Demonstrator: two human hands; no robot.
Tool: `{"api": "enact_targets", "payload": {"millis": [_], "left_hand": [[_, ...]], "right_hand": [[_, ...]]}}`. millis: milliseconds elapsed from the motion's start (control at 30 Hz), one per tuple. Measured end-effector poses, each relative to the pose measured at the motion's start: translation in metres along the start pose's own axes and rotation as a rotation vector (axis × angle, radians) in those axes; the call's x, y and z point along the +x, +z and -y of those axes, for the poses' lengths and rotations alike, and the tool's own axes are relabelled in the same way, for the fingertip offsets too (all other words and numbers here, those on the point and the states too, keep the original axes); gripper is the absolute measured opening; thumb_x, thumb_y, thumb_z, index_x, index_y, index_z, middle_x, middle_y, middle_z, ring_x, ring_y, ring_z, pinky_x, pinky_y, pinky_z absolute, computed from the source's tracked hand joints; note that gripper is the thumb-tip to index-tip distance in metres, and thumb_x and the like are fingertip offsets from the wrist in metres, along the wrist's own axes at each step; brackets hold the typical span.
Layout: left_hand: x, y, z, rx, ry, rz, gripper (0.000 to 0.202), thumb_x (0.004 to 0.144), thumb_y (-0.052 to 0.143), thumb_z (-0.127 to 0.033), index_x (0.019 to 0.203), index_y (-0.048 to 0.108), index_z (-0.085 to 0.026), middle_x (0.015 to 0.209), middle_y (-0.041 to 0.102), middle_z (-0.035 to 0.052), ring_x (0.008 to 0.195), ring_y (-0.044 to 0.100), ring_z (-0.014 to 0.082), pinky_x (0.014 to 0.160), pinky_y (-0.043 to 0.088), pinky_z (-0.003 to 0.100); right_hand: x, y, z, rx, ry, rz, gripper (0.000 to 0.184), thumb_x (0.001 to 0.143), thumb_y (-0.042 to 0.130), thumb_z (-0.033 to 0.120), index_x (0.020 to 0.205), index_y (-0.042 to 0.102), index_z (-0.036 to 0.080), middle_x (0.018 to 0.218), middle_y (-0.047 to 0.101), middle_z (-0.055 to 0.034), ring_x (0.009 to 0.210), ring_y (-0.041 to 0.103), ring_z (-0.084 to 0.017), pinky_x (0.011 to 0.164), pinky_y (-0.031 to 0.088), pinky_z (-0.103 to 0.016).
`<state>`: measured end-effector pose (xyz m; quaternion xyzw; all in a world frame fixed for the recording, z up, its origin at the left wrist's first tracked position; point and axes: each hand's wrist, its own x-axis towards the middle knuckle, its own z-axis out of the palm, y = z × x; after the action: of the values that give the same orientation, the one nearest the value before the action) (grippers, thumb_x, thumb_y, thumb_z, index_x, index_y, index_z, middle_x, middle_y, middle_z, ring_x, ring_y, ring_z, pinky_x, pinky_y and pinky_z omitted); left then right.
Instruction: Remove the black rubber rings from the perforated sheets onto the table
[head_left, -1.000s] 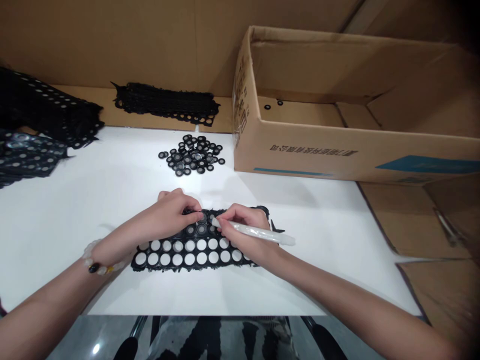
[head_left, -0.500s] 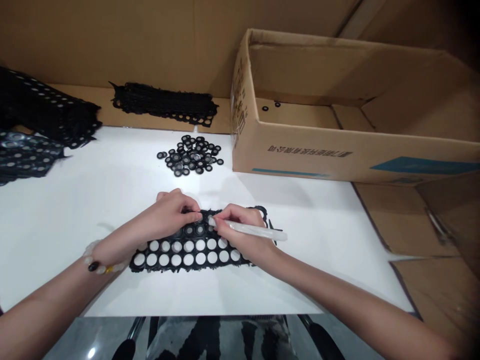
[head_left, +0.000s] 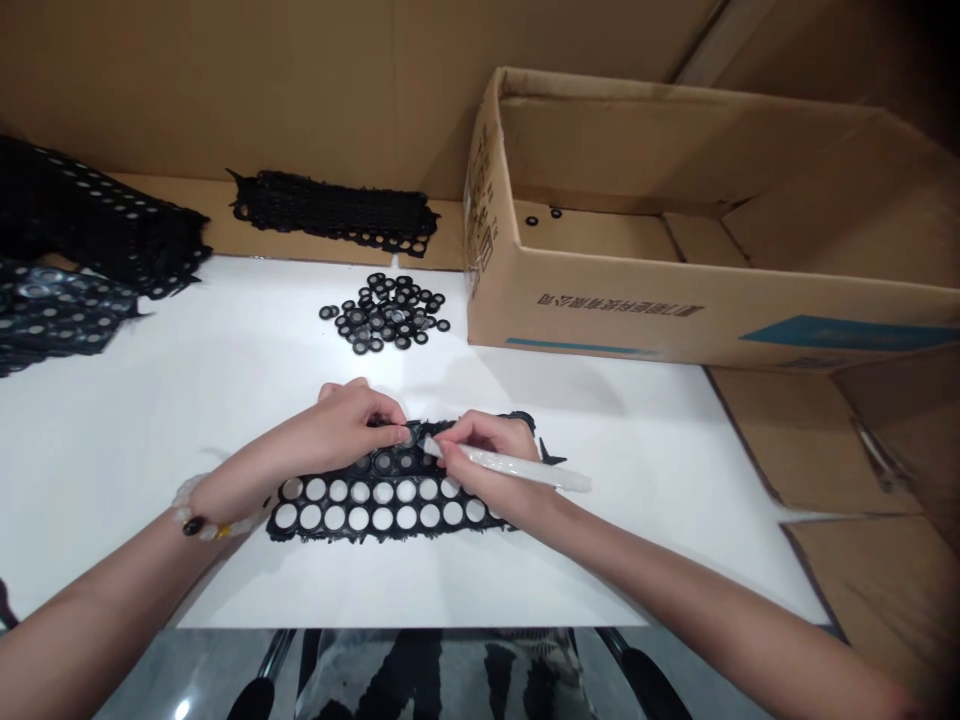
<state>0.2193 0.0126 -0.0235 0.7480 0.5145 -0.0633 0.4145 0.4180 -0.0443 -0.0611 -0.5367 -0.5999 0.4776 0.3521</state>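
Black perforated sheet (head_left: pixel 371 476) nearer bench's front edge (head_left: pixel 412 608) than back; left hand (head_left: pixel 346 428) nearly pinched at sheet's far side, hold unclear; right hand (head_left: pixel 495 436) closed round white pen (head_left: pixel 536 470); best brace sheet flat.

Tilts the white pen (head_left: pixel 540 470) slightly more steeply than half a second ago, with its rear end swung lower and farther right, baring more of the black spike (head_left: pixel 553 455) beside the black strip (head_left: pixel 322 505). Covers with the right hand (head_left: pixel 504 438) the pale round spot that showed then at the strip's far right corner. Shows the cardboard box (head_left: pixel 600 312) a little lower in view.
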Motion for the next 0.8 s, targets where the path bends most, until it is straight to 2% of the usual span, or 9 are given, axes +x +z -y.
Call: {"api": "enact_targets", "payload": {"millis": [100,233,367,467,567,667,800], "left_hand": [[0.001,0.000,0.001,0.003,0.061,0.008,0.030,0.087,0.045,-0.045,0.080,0.065,-0.024,0.078,0.062,0.0008,0.096,0.050,0.0249,0.096,0.024,0.043],[0.001,0.000,0.001,0.022,0.089,-0.004,0.030,0.087,0.045,-0.043,0.078,0.063,-0.022,0.077,0.063,0.0002,0.090,0.051,0.0226,0.095,0.025,0.042],[-0.002,0.003,0.005,0.070,0.027,-0.023,0.032,0.076,0.058,-0.053,0.086,0.067,-0.024,0.084,0.059,0.0030,0.094,0.048,0.0268,0.088,0.032,0.038],[-0.001,0.006,0.009,0.095,0.065,-0.023,0.029,0.073,0.063,-0.050,0.077,0.064,-0.022,0.081,0.059,0.0028,0.094,0.046,0.0270,0.087,0.031,0.038],[0.000,0.008,0.011,0.084,0.141,0.011,0.027,0.078,0.061,-0.046,0.070,0.060,-0.020,0.075,0.062,0.0008,0.091,0.045,0.0251,0.090,0.026,0.040],[0.001,0.008,0.011,0.044,0.155,0.030,0.028,0.081,0.058,-0.045,0.069,0.060,-0.020,0.076,0.062,0.0007,0.090,0.043,0.0245,0.090,0.024,0.042],[0.002,0.009,0.014,-0.032,0.156,-0.017,0.027,0.080,0.059,-0.042,0.067,0.060,-0.019,0.072,0.058,0.0010,0.086,0.042,0.0235,0.087,0.025,0.040]], "right_hand": [[-0.003,-0.003,-0.003,0.039,-0.033,0.018,0.009,0.074,0.060,0.020,0.065,0.062,0.018,0.055,0.064,0.0008,0.047,0.057,-0.012,0.046,0.042,-0.021],[-0.005,-0.003,-0.005,-0.027,-0.123,0.050,0.009,0.072,0.061,0.016,0.063,0.062,0.017,0.051,0.059,0.0031,0.042,0.048,-0.008,0.043,0.036,-0.019],[-0.004,-0.003,-0.003,-0.071,-0.205,0.076,0.009,0.071,0.061,0.013,0.063,0.063,0.016,0.049,0.054,0.0055,0.040,0.043,-0.006,0.043,0.033,-0.017],[-0.004,-0.002,-0.003,-0.093,-0.232,0.090,0.009,0.071,0.061,0.011,0.064,0.063,0.016,0.048,0.052,0.0065,0.041,0.042,-0.005,0.044,0.033,-0.017],[-0.004,-0.002,-0.003,-0.103,-0.238,0.100,0.009,0.071,0.061,0.009,0.065,0.063,0.016,0.050,0.053,0.0067,0.043,0.043,-0.005,0.046,0.033,-0.016],[-0.004,-0.002,-0.002,-0.104,-0.219,0.107,0.010,0.072,0.062,0.009,0.066,0.063,0.017,0.052,0.055,0.0068,0.045,0.045,-0.005,0.047,0.034,-0.016],[-0.006,0.001,-0.001,-0.103,-0.139,0.107,0.011,0.074,0.063,0.009,0.068,0.064,0.018,0.057,0.060,0.0068,0.049,0.050,-0.005,0.047,0.034,-0.015]]}}
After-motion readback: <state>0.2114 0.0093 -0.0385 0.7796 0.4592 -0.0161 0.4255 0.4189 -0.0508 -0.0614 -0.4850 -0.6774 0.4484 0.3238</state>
